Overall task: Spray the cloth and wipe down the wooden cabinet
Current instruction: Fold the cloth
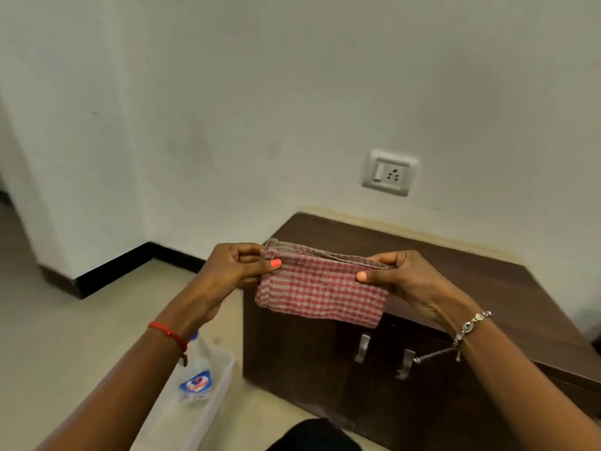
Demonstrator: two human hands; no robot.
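Observation:
A folded red-and-beige checked cloth (320, 288) hangs in the air between both hands, in front of the cabinet's near left corner. My left hand (235, 271) pinches its upper left corner and my right hand (398, 276) pinches its upper right edge. Behind and below it stands the low dark wooden cabinet (461, 275), against the white wall, with two metal door handles (362, 348) on its front. A clear spray bottle (195, 375) with a blue-and-red label lies in a translucent plastic tray (216, 398) on the floor, under my left forearm.
A white wall socket (390, 173) sits above the cabinet. A black skirting board (130, 265) runs along the wall's foot at the left. Beige floor tiles spread to the left of the tray. A dark shape (312, 434) shows at the bottom edge.

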